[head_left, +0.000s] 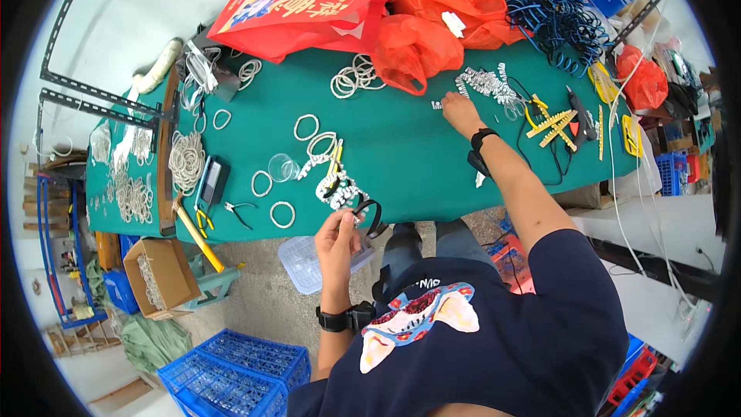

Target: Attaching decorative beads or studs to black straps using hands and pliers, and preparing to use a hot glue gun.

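Near the table's front edge, my left hand [337, 245] is closed on a thin black band [376, 220] bent into a loop. Just beyond it lies a cluster of small white pieces [337, 194], with a yellow-handled tool [336, 161] among them. My right hand [463, 114] reaches far over the green table, fingers drawn together and pointing down beside short white strips with dark marks. What its fingertips pinch is hidden. A larger heap of these white marked strips [490, 86] lies just right of that hand.
White cord rings [306, 127] and a clear round lid [283, 167] lie on the green table [409, 139]. Red bags [417, 46] and black-blue coiled tubing [552, 19] line the back. Yellow rulers [557, 127] lie right; a hammer [198, 235] overhangs the left front edge.
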Tool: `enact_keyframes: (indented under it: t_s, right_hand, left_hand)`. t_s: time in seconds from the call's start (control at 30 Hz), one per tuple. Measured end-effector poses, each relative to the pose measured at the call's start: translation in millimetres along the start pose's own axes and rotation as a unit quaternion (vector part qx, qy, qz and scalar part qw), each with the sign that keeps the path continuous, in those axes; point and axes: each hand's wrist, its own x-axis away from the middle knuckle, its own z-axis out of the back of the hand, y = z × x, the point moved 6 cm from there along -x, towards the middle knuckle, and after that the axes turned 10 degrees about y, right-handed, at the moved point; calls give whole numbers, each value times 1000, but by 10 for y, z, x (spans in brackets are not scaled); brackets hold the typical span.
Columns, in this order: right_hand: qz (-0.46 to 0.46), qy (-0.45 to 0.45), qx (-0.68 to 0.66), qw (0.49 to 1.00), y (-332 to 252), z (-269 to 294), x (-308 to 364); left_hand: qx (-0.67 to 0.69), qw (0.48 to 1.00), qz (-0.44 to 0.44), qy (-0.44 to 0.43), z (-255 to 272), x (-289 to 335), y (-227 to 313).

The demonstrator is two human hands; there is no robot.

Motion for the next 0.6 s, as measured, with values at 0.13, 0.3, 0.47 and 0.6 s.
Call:
enact_keyframes:
  t_s: [0.13, 0.3, 0.47, 0.6]
  right_hand:
    - [12, -3, -124, 992, 50, -49, -118]
    - [-81, 23, -239, 967, 238, 108, -169]
    - [-252, -166, -683, 665, 395, 736, -347]
    - [-175, -212, -668, 692, 306, 1856, -438]
  left_hand:
    - [-23, 999, 20, 26, -330, -152, 19]
    - [13, 998, 9, -53, -832, -258, 150]
    - [33, 995, -40, -86, -1175, -356, 197]
    - [11, 990, -82, -115, -1448, -451, 280]
